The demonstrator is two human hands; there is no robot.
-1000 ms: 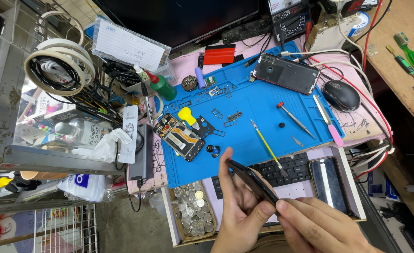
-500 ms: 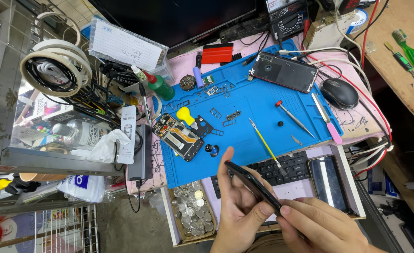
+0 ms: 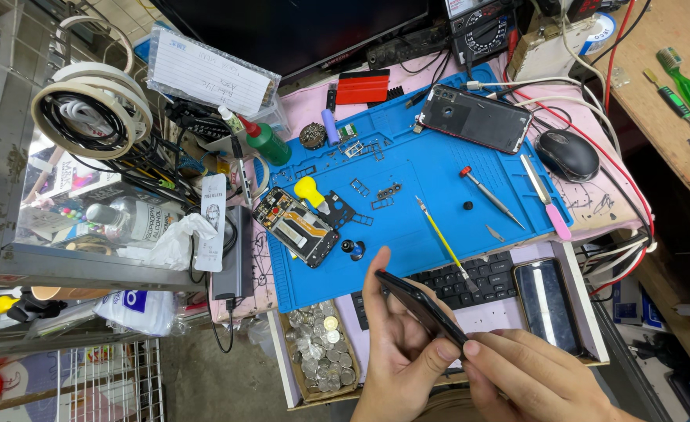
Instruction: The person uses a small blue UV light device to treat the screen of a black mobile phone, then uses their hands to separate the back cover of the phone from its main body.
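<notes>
Both hands work at the near edge of the tabletop (image 3: 595,211), above a black keyboard (image 3: 470,281). The left hand (image 3: 399,352) has its grip closed around a dark phone (image 3: 419,306), held edge-on and tilted, thumb on the near side and fingers behind it. The right hand (image 3: 540,379) pinches the phone's lower end between thumb and forefinger. On the blue work mat (image 3: 407,219) beyond lie an opened phone body (image 3: 296,228), a yellow-handled tool (image 3: 442,242) and a screwdriver (image 3: 489,195). A tray of coins (image 3: 317,352) sits just left of the left hand.
</notes>
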